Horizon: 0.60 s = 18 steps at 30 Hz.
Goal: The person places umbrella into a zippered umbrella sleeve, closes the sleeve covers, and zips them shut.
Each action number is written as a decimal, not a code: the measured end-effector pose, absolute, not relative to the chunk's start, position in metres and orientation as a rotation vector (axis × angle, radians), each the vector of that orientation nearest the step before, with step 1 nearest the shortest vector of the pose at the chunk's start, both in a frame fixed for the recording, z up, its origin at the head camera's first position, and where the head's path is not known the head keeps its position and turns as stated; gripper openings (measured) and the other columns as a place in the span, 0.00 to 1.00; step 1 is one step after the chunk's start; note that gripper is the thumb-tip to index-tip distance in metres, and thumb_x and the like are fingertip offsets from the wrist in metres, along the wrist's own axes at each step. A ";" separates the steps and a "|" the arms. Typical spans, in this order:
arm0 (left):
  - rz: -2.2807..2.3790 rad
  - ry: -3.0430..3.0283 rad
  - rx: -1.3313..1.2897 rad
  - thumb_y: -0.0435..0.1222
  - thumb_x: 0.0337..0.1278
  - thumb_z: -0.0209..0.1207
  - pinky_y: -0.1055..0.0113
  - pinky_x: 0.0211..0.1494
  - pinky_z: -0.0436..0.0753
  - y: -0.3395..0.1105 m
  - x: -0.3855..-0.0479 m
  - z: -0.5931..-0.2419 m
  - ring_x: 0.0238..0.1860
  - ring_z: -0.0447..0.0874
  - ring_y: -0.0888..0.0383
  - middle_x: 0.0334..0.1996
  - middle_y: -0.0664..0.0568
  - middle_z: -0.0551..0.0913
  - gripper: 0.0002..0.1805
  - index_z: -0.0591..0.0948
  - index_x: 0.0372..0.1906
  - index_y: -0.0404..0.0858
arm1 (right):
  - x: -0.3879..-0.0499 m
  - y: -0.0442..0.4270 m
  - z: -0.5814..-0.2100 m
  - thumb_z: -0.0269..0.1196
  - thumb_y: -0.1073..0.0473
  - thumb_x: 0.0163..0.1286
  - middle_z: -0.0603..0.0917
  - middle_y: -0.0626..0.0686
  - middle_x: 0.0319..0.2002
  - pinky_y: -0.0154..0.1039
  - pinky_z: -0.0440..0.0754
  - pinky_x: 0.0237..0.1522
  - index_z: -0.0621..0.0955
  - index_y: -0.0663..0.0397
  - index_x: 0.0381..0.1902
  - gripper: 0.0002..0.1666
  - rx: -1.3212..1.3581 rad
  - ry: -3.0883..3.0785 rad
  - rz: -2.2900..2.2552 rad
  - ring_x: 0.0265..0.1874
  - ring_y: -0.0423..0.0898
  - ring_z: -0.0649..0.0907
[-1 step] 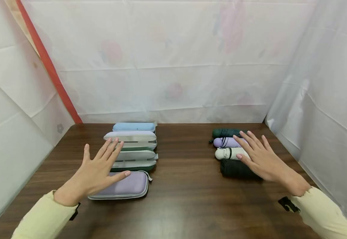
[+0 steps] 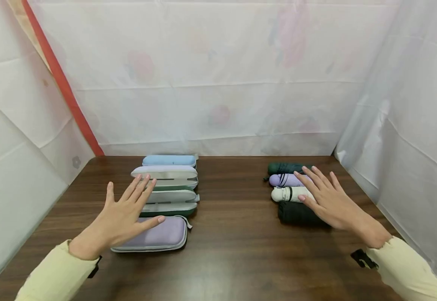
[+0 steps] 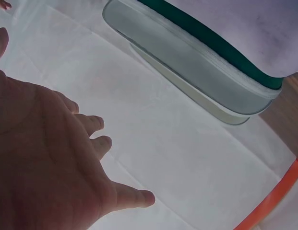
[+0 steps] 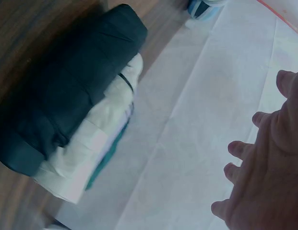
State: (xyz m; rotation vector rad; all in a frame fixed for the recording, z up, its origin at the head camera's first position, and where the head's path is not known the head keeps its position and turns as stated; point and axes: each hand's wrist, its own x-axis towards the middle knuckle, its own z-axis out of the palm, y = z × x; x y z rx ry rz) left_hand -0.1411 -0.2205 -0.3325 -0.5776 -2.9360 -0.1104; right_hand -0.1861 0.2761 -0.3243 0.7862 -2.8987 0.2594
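Note:
In the head view the left hand [image 2: 122, 219], fingers spread, hovers over a column of cases: a closed purple case [image 2: 162, 234] nearest, two open grey-lined cases [image 2: 175, 207] behind it, and a blue case [image 2: 169, 160] at the back. The right hand [image 2: 331, 205] is spread over a column of folded umbrellas: black [image 2: 297, 213], white [image 2: 291, 194], purple [image 2: 287, 180] and dark green [image 2: 286, 168]. Neither hand holds anything. The left wrist view shows the left palm [image 3: 48, 158] beside the cases; in the right wrist view the right hand [image 4: 273, 158] is apart from the umbrellas.
A brown wooden table [image 2: 233, 234] lies under everything. White patterned sheeting [image 2: 218, 75] stands behind it and at both sides, with a red strip [image 2: 62, 79] at the left. Black bands show at both wrists below the light yellow sleeves [image 2: 54, 271].

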 end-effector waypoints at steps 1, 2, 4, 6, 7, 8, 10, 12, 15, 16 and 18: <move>-0.112 -2.935 -0.576 0.67 0.58 0.46 0.33 0.61 0.24 -0.221 -0.141 -0.333 0.74 0.40 0.46 0.75 0.43 0.47 0.52 0.46 0.76 0.39 | -0.187 0.276 -0.325 0.44 0.44 0.77 0.48 0.58 0.74 0.61 0.32 0.65 0.49 0.43 0.76 0.36 0.784 -2.899 0.262 0.73 0.55 0.41; -0.111 -2.933 -0.576 0.67 0.58 0.46 0.33 0.61 0.25 -0.221 -0.141 -0.333 0.74 0.40 0.46 0.75 0.43 0.47 0.52 0.46 0.76 0.39 | -0.187 0.277 -0.326 0.44 0.44 0.77 0.48 0.58 0.74 0.61 0.32 0.65 0.49 0.44 0.76 0.36 0.782 -2.903 0.264 0.73 0.55 0.41; -0.119 -2.934 -0.573 0.67 0.58 0.46 0.33 0.61 0.25 -0.221 -0.141 -0.334 0.74 0.39 0.46 0.75 0.43 0.46 0.52 0.46 0.76 0.39 | -0.188 0.278 -0.328 0.44 0.44 0.77 0.48 0.59 0.74 0.61 0.32 0.65 0.50 0.46 0.76 0.36 0.776 -2.911 0.271 0.73 0.56 0.41; -0.127 -2.927 -0.572 0.66 0.59 0.47 0.33 0.61 0.26 -0.221 -0.140 -0.336 0.74 0.39 0.47 0.75 0.43 0.47 0.51 0.46 0.76 0.39 | -0.188 0.279 -0.330 0.44 0.44 0.77 0.48 0.60 0.74 0.62 0.33 0.65 0.51 0.48 0.76 0.36 0.768 -2.925 0.280 0.73 0.56 0.41; -0.130 -2.923 -0.573 0.66 0.59 0.47 0.33 0.61 0.26 -0.222 -0.139 -0.337 0.74 0.38 0.48 0.75 0.44 0.47 0.51 0.47 0.76 0.39 | -0.188 0.280 -0.331 0.44 0.44 0.77 0.48 0.60 0.74 0.62 0.33 0.65 0.51 0.49 0.76 0.36 0.764 -2.933 0.285 0.73 0.57 0.41; -0.136 -2.920 -0.573 0.66 0.59 0.47 0.33 0.61 0.26 -0.222 -0.139 -0.338 0.74 0.37 0.49 0.75 0.44 0.47 0.51 0.47 0.76 0.39 | -0.189 0.281 -0.332 0.44 0.44 0.77 0.48 0.60 0.74 0.62 0.33 0.65 0.51 0.50 0.76 0.36 0.762 -2.939 0.287 0.73 0.57 0.41; -0.155 -2.915 -0.578 0.65 0.59 0.47 0.33 0.62 0.26 -0.223 -0.139 -0.340 0.74 0.35 0.50 0.75 0.45 0.47 0.51 0.47 0.76 0.39 | -0.188 0.283 -0.334 0.44 0.44 0.77 0.48 0.60 0.74 0.62 0.33 0.65 0.51 0.50 0.76 0.36 0.756 -2.949 0.291 0.73 0.58 0.41; -0.175 -2.910 -0.583 0.65 0.59 0.48 0.34 0.62 0.27 -0.224 -0.139 -0.342 0.74 0.35 0.50 0.75 0.46 0.47 0.50 0.46 0.76 0.41 | -0.188 0.286 -0.336 0.45 0.44 0.77 0.49 0.61 0.74 0.62 0.33 0.65 0.50 0.50 0.76 0.37 0.755 -2.953 0.298 0.73 0.58 0.42; -0.211 -2.922 -0.585 0.65 0.59 0.49 0.35 0.63 0.27 -0.225 -0.139 -0.347 0.74 0.37 0.47 0.75 0.46 0.46 0.50 0.45 0.76 0.43 | -0.187 0.289 -0.340 0.45 0.44 0.77 0.49 0.61 0.74 0.63 0.34 0.65 0.49 0.48 0.76 0.37 0.762 -2.954 0.310 0.73 0.58 0.42; -0.222 -2.926 -0.589 0.64 0.59 0.49 0.36 0.64 0.27 -0.225 -0.139 -0.348 0.74 0.39 0.46 0.75 0.46 0.46 0.50 0.45 0.76 0.43 | -0.187 0.290 -0.342 0.46 0.44 0.76 0.49 0.61 0.74 0.63 0.35 0.65 0.49 0.48 0.76 0.37 0.765 -2.953 0.315 0.72 0.59 0.42; -0.240 -2.934 -0.601 0.64 0.59 0.49 0.37 0.64 0.27 -0.225 -0.139 -0.352 0.74 0.40 0.44 0.75 0.45 0.47 0.50 0.46 0.76 0.42 | -0.187 0.292 -0.346 0.47 0.44 0.76 0.50 0.62 0.73 0.63 0.36 0.65 0.49 0.48 0.76 0.38 0.773 -2.944 0.315 0.72 0.59 0.43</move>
